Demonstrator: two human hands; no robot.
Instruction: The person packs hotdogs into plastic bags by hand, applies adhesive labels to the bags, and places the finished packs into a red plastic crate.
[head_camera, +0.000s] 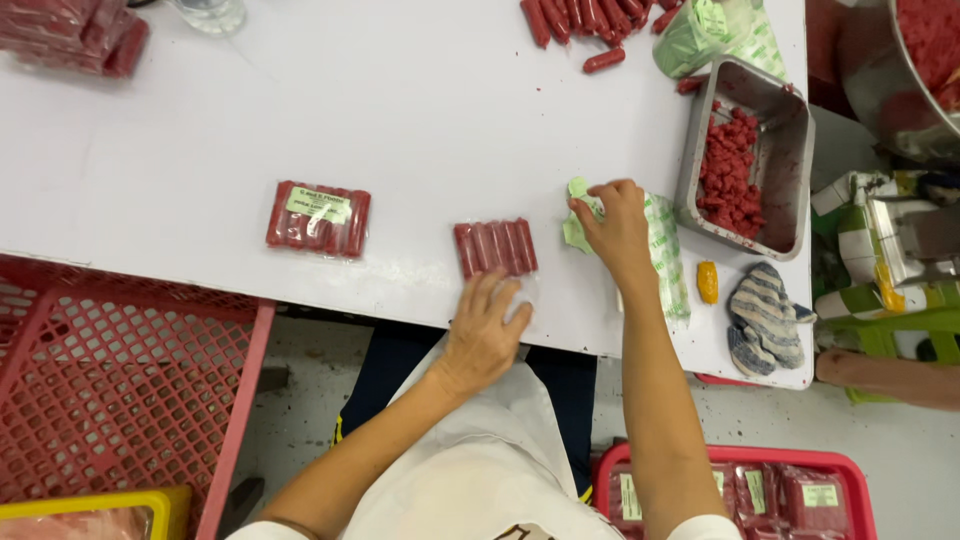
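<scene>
Labelling in hand: left hand, fingers spread flat, pins the clear pack of red sausages by its near edge on the white table; right hand pinches a green label off the label strip just beside the pack. Best kept flat and taut, label pressed centrally, judging by the labelled pack to the left. Film glossy, sausages smooth cylinders. Steel tray with red mince, striped cloth, red mesh crate.
</scene>
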